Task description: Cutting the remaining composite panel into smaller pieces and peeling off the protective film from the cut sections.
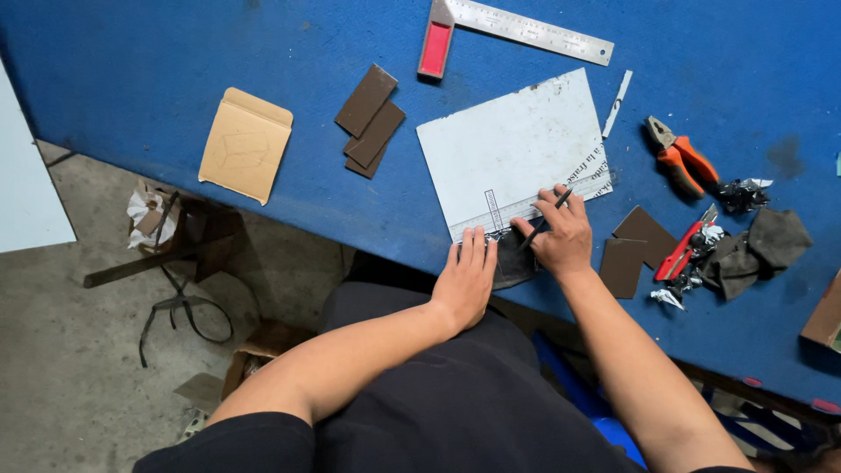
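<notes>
Blue worktop (219, 52) carrying a white board (508, 149), left hand (466, 276) pressing flat, fingers spread, on a dark piece (515, 267), right hand (561, 235) gripping a pen (545, 219).

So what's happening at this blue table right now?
A person seated at the blue table is marking a dark piece of material near its front edge. The left hand lies flat, pressing the piece down, while the right hand holds a pen against the lower edge of a white board. Brown cut pieces, a cardboard template, a steel square and orange pliers lie around.
</notes>
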